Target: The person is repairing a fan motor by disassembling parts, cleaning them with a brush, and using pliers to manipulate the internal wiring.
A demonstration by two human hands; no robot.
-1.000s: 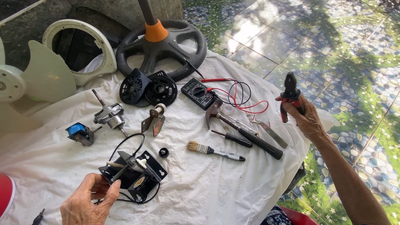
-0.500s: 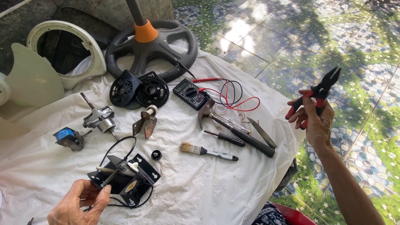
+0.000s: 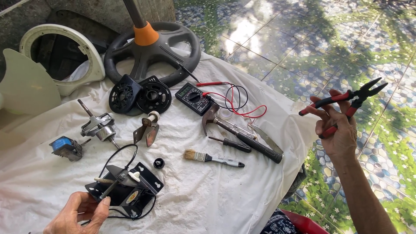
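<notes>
Two hands — pliers [image 3: 351,102] within right hand's [image 3: 336,130] grip.

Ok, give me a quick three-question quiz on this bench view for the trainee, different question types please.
1. True or false: the right hand holds the pliers up in the air, off to the side of the white cloth.
2. Which tool lies nearest the paintbrush? A) the small screwdriver B) the multimeter C) the fan base
3. Fill in: the left hand touches the black ____ with the cord around it.

Key: 1 true; 2 A; 3 bracket assembly.
</notes>
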